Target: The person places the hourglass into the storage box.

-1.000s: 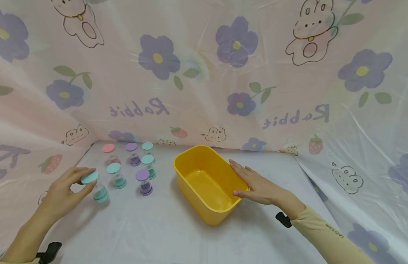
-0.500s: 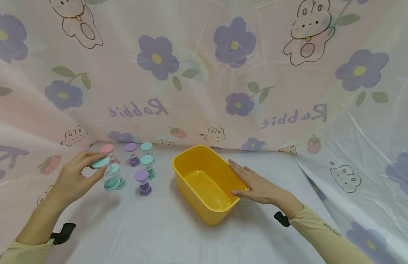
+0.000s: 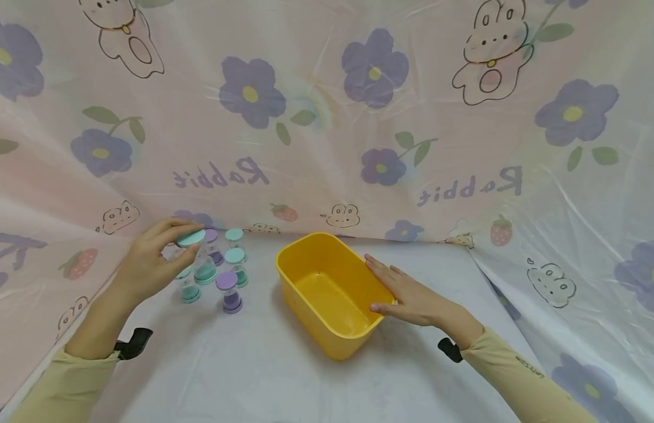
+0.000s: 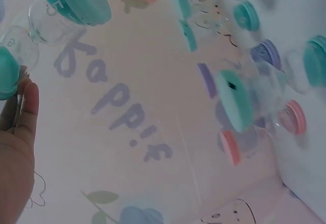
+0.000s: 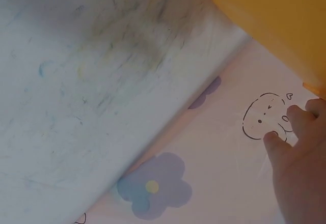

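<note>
Left hand: the left hand [image 3: 147, 267] is raised above the table, fingers curled round a teal-capped sand timer [image 3: 199, 258] — fingertips pinch its upper cap, the glass body hanging tilted below.
Timer in the wrist view: the same teal-capped sand timer [image 4: 51, 10] shows a clear glass body between two teal caps, one cap against the fingertips [image 4: 23, 107]; a figure that looks like a 5 is moulded on the glass.
Timer's place: lifted clear of the cloth, over the cluster of other timers at the back left of the table, well apart from the yellow tub [image 3: 327, 291].
Right hand: the right hand [image 3: 411, 299] lies flat with straight, relaxed fingers, the palm on the tub's right rim — thumb against the outer wall, gripping nothing.
Right wrist view: fingertips [image 5: 290, 142] rest beside the yellow wall of the tub [image 5: 275, 25].
Other timers: a purple-capped timer [image 3: 229, 291] stands nearest the tub, a teal one [image 3: 236, 264] just behind it, more teal and purple ones near the backdrop, partly hidden by the left hand.
Table cover: pale sheet [image 3: 253, 364].
Writing: the backdrop [image 3: 327, 117] carries "Rabbit" in purple, mirrored, with flowers, strawberries and rabbit drawings.
</note>
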A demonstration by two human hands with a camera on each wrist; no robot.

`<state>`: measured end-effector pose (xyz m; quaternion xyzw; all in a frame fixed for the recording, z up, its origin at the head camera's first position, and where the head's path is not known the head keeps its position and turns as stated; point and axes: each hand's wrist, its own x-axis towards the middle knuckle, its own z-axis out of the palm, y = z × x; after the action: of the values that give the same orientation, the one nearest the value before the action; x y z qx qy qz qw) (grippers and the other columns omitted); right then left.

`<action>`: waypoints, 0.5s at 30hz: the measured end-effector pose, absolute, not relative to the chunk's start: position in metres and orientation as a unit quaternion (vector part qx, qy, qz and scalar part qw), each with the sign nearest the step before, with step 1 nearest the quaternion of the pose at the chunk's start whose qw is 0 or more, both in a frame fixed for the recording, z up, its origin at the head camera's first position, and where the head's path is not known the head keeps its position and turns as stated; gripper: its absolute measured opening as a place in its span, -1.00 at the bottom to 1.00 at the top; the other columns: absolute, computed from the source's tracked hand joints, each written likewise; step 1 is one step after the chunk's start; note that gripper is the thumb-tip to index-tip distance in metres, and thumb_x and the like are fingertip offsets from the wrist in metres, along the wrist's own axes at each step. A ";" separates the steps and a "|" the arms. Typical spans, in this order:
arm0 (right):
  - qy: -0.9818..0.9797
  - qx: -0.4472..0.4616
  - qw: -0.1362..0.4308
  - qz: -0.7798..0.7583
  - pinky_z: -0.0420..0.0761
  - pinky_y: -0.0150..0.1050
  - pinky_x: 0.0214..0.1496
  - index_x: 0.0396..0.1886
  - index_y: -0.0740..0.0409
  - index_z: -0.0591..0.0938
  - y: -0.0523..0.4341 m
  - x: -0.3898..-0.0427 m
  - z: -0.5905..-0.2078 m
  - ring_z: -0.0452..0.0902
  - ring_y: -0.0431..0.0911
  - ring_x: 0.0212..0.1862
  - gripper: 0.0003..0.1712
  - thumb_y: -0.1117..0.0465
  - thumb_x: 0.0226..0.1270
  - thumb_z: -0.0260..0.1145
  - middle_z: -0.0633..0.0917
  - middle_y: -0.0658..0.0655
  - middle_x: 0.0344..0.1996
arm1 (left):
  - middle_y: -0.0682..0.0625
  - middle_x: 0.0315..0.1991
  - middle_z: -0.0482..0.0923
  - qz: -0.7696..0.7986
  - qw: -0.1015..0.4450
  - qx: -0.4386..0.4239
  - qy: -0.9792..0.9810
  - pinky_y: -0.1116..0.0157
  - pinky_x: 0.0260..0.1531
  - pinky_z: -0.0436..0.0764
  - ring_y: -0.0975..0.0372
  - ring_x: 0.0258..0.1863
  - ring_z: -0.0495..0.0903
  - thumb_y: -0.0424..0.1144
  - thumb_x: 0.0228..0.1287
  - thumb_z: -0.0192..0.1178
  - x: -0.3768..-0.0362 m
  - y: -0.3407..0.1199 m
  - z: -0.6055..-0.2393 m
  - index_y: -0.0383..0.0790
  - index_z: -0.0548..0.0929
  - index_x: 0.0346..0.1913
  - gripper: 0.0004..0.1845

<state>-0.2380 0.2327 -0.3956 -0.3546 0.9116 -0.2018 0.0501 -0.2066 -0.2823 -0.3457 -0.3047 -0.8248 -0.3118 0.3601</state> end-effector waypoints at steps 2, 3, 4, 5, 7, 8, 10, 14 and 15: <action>0.913 -0.353 0.050 -0.200 -0.11 0.17 0.68 0.73 -0.02 -0.08 0.234 -0.238 -0.397 -0.06 0.01 0.67 0.09 -0.18 0.47 0.31 -0.05 -0.04 0.70 | -0.12 0.02 0.66 -0.315 0.358 -0.311 -0.822 0.63 -0.11 0.44 0.46 -0.09 0.51 -0.59 0.01 0.42 -0.210 -0.275 -0.341 -0.38 0.74 0.09 -0.52; 0.914 -0.352 0.050 -0.198 -0.12 0.16 0.68 0.73 -0.04 -0.09 0.234 -0.238 -0.397 -0.06 -0.01 0.67 0.09 -0.19 0.47 0.31 -0.06 -0.06 0.70 | -0.12 0.02 0.66 -0.316 0.357 -0.313 -0.822 0.63 -0.09 0.44 0.45 -0.08 0.51 -0.59 0.03 0.42 -0.212 -0.272 -0.339 -0.38 0.73 0.09 -0.52; 0.914 -0.350 0.051 -0.198 -0.12 0.14 0.69 0.73 -0.05 -0.09 0.234 -0.239 -0.398 -0.07 -0.03 0.67 0.09 -0.20 0.47 0.31 -0.06 -0.08 0.70 | -0.13 0.02 0.66 -0.315 0.357 -0.315 -0.821 0.63 -0.09 0.44 0.44 -0.08 0.52 -0.58 0.03 0.41 -0.214 -0.268 -0.338 -0.38 0.73 0.10 -0.53; 0.915 -0.349 0.051 -0.198 -0.12 0.13 0.69 0.74 -0.06 -0.09 0.234 -0.239 -0.398 -0.07 -0.04 0.67 0.09 -0.19 0.47 0.31 -0.07 -0.09 0.69 | -0.13 0.03 0.66 -0.316 0.355 -0.316 -0.821 0.63 -0.08 0.43 0.43 -0.07 0.52 -0.57 0.05 0.41 -0.215 -0.265 -0.336 -0.38 0.73 0.10 -0.53; 0.915 -0.350 0.050 -0.196 -0.11 0.15 0.69 0.73 -0.04 -0.08 0.235 -0.239 -0.399 -0.06 -0.03 0.67 0.08 -0.18 0.48 0.32 -0.06 -0.07 0.70 | -0.15 0.05 0.65 -0.319 0.348 -0.320 -0.821 0.63 -0.06 0.44 0.37 -0.05 0.54 -0.56 0.08 0.40 -0.218 -0.258 -0.332 -0.38 0.73 0.10 -0.55; 0.915 -0.349 0.050 -0.195 -0.11 0.14 0.69 0.73 -0.05 -0.09 0.235 -0.239 -0.398 -0.07 -0.03 0.67 0.08 -0.19 0.48 0.31 -0.06 -0.07 0.70 | -0.15 0.06 0.65 -0.321 0.344 -0.317 -0.824 0.63 -0.05 0.43 0.36 -0.04 0.54 -0.54 0.10 0.40 -0.219 -0.254 -0.331 -0.36 0.73 0.11 -0.55; 0.914 -0.351 0.049 -0.197 -0.11 0.16 0.68 0.73 -0.02 -0.07 0.235 -0.238 -0.398 -0.06 -0.01 0.67 0.08 -0.18 0.48 0.32 -0.05 -0.05 0.70 | -0.13 0.08 0.64 -0.326 0.332 -0.313 -0.827 0.64 -0.02 0.44 0.32 -0.02 0.55 -0.52 0.13 0.40 -0.221 -0.247 -0.328 -0.33 0.73 0.13 -0.56; 0.912 -0.355 0.047 -0.199 -0.10 0.17 0.68 0.73 0.01 -0.07 0.234 -0.238 -0.396 -0.04 0.01 0.67 0.08 -0.18 0.47 0.32 -0.04 -0.02 0.70 | -0.11 0.10 0.63 -0.340 0.317 -0.322 -0.825 0.62 -0.05 0.47 0.29 -0.07 0.56 -0.51 0.17 0.39 -0.228 -0.234 -0.323 -0.31 0.73 0.15 -0.57; 0.911 -0.356 0.048 -0.200 -0.10 0.17 0.68 0.73 0.02 -0.06 0.233 -0.238 -0.396 -0.04 0.02 0.66 0.08 -0.16 0.47 0.32 -0.03 -0.02 0.70 | -0.12 0.10 0.63 -0.343 0.316 -0.328 -0.821 0.61 -0.05 0.47 0.28 -0.10 0.56 -0.52 0.17 0.39 -0.230 -0.231 -0.322 -0.32 0.73 0.15 -0.57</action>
<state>-0.2381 0.2334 -0.3962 -0.3563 0.9114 -0.2003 0.0476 -0.2299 -0.2308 -0.3223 -0.3284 -0.8212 -0.3434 0.3160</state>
